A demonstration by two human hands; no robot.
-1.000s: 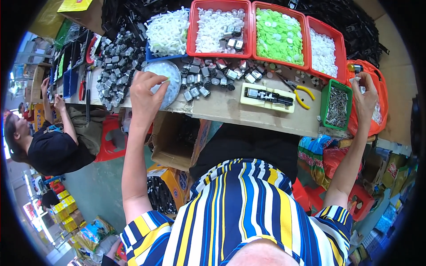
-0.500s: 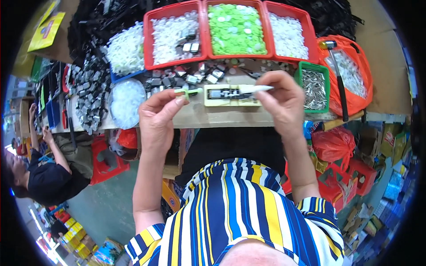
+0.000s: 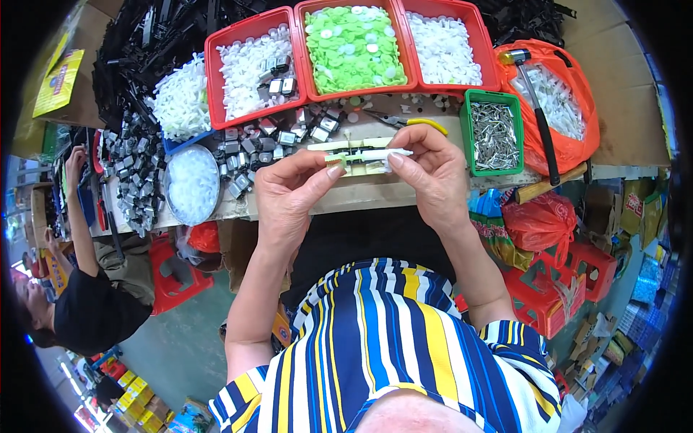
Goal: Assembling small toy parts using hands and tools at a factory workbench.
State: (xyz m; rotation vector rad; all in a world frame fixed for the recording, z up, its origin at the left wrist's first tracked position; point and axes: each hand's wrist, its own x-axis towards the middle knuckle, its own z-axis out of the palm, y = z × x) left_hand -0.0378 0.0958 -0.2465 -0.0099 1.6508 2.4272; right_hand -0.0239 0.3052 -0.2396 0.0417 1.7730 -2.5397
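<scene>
My left hand (image 3: 292, 193) pinches a small light-green plastic piece (image 3: 335, 159) between thumb and forefinger. My right hand (image 3: 433, 180) is closed on a slim white pointed plastic piece (image 3: 378, 154). Both pieces are over the cream holding block (image 3: 354, 143) on the bench, their ends close together; whether they touch I cannot tell. A black part with bright metal lies in the block, mostly covered by the pieces and my fingers.
Behind stand red trays (image 3: 302, 54) of white and green plastic parts. A green box (image 3: 521, 137) of metal pins, a hammer (image 3: 543, 126) and yellow-handled pliers (image 3: 419, 123) lie right. Metal parts (image 3: 137, 169) and a clear bowl (image 3: 193, 184) are left. Another person (image 3: 86, 303) sits far left.
My left hand has moved right with the green piece, over the block. The white piece has shifted left, so the hands are closer together. The other person's arm has moved.
</scene>
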